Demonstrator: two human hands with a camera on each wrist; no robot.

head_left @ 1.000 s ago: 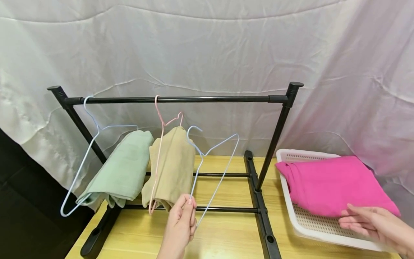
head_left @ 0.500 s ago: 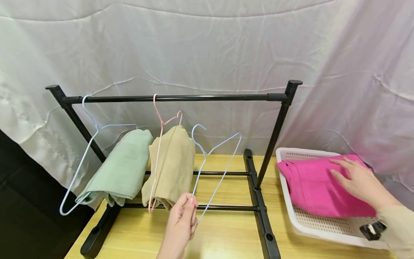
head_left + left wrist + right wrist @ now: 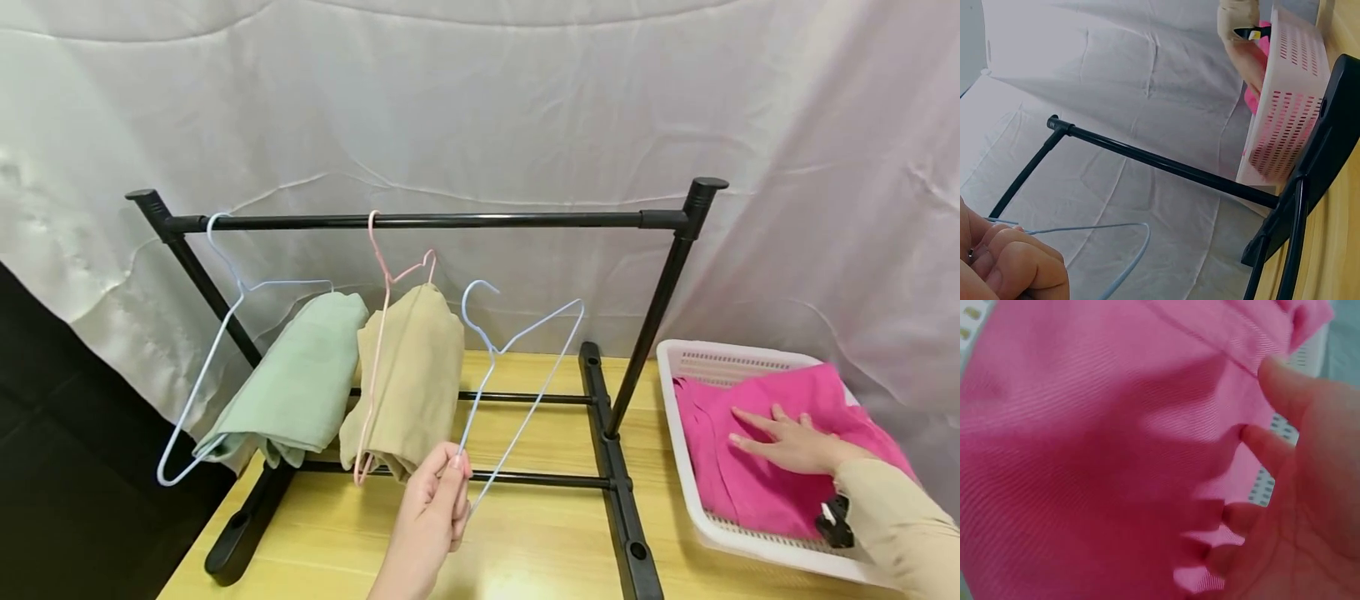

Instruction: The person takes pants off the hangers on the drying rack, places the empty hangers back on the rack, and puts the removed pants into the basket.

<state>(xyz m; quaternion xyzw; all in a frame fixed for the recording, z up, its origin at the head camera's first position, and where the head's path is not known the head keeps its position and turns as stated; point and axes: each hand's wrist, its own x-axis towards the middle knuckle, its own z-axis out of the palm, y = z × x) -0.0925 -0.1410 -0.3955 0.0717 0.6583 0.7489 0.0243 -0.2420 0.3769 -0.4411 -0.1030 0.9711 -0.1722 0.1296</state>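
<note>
Far to the left of your left hand, a pale blue hanger (image 3: 225, 350) hooks over the rack (image 3: 420, 221) and carries a folded green cloth (image 3: 296, 379); just beside it a pink hanger (image 3: 386, 275) carries a tan cloth (image 3: 408, 375), both draped over the lower wire so they hang clear of the table (image 3: 525, 550). Your left hand (image 3: 435, 521) pinches the bottom corner of a free blue hanger (image 3: 517, 367) between thumb and fingertips, holding it upright with the hook just right of the tan cloth and below the top bar; that low grip probably leaves the wire open for threading cloth. The bar to the right of the pink hook is bare up to the right post, so there is room there. Your right hand (image 3: 787, 442) lies flat, fingers straight and spread, pressing on the pink cloth (image 3: 757, 492); it grips nothing. The cloth sits in the white basket (image 3: 705, 533), well to the right of your left hand, beyond the rack's black foot, its near edge close to the table's front.
</note>
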